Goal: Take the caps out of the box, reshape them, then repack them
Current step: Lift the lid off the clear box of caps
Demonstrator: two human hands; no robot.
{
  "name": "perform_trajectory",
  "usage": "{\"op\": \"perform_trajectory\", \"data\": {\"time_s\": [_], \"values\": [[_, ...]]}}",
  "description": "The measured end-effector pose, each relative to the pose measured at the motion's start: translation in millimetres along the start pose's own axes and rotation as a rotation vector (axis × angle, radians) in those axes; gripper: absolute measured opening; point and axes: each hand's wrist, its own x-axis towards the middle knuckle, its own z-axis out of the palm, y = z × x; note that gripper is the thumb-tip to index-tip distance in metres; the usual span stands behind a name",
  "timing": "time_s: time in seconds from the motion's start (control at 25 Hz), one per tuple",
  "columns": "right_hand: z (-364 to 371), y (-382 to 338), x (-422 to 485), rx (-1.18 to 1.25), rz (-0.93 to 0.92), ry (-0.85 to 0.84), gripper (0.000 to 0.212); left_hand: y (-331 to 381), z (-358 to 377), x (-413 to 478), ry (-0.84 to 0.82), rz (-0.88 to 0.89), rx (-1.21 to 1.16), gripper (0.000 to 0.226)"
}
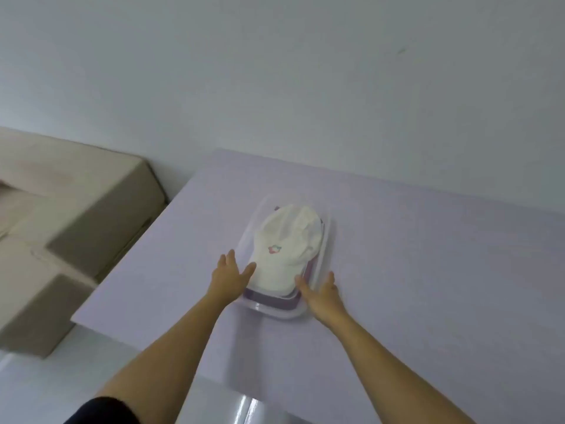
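A clear plastic box (324, 255) stands on a pale lilac table (428, 286). A white cap (287, 243) with a small coloured logo lies on top inside it, brim toward me. Purple caps (269, 299) show beneath it at the near end. My left hand (227, 275) is at the box's near left side, fingers straight and spread, thumb touching the white cap's brim. My right hand (322, 293) is at the near right side, fingers straight, thumb near the brim. Neither hand grips anything.
Cardboard boxes (70, 215) stand on the floor to the left of the table. A plain white wall (305, 87) runs behind the table. The table's left edge (122, 258) runs diagonally toward me.
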Motion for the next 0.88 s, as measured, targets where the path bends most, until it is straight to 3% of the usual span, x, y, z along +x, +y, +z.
{"op": "perform_trajectory", "data": {"time_s": [0.12, 0.24, 0.32, 0.64, 0.8, 0.88], "values": [[16.5, 7.2, 6.8, 0.093, 0.031, -0.010, 0.097, -13.5, 3.5, 3.3, -0.064, -0.105, -0.202, 0.079], [27.2, 7.0, 7.9, 0.048, -0.003, 0.030, 0.074, -16.5, -1.8, 1.8, -0.066, -0.102, -0.305, 0.062], [22.8, 4.3, 5.6, 0.047, -0.029, 0.044, 0.069, -12.4, -3.7, -0.5, -0.049, -0.087, -0.320, 0.056], [-72.5, 51.3, -16.4, 0.084, -0.032, 0.124, 0.079, 39.9, 59.7, -44.3, -0.162, -0.005, -0.345, 0.057], [-123.0, 92.2, -41.5, 0.106, 0.036, 0.173, 0.097, 69.2, 103.1, -76.2, -0.259, 0.019, -0.328, 0.052], [-139.7, 110.7, -53.9, 0.126, 0.054, 0.185, 0.093, 75.5, 121.2, -92.7, -0.293, 0.014, -0.324, 0.050]]}}
